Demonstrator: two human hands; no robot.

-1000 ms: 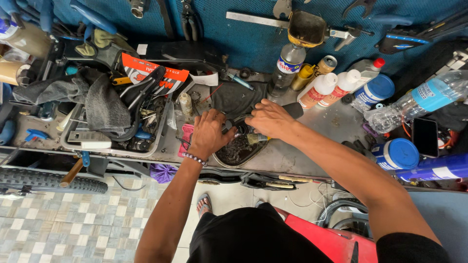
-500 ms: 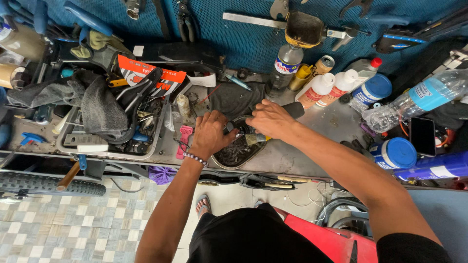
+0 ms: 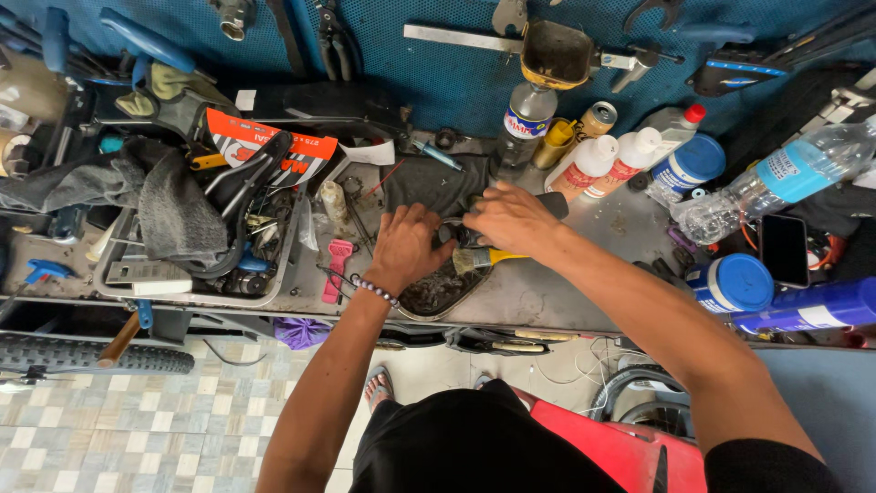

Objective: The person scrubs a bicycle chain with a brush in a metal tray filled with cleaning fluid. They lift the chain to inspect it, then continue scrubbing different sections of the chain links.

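Note:
My left hand (image 3: 407, 248) and my right hand (image 3: 513, 219) meet over a shallow dark dish (image 3: 438, 294) at the front of a metal workbench (image 3: 566, 297). Both hands close around a small dark part (image 3: 453, 236) held between them; what it is stays hidden by my fingers. A brush with a yellow handle (image 3: 484, 258) lies just under my right hand, bristles toward the dish. A bead bracelet circles my left wrist. A dark rag (image 3: 429, 183) lies behind the hands.
A tray of tools and grey cloths (image 3: 173, 219) fills the left. Squeeze bottles (image 3: 593, 164), a blue-lidded jar (image 3: 735, 281), a water bottle (image 3: 776, 183) and a phone (image 3: 783, 248) crowd the right. Tools hang on the blue pegboard (image 3: 438, 64). A tyre (image 3: 82, 354) lies below left.
Both hands stay together over the dish with only slight finger shifts. The view has tilted a little.

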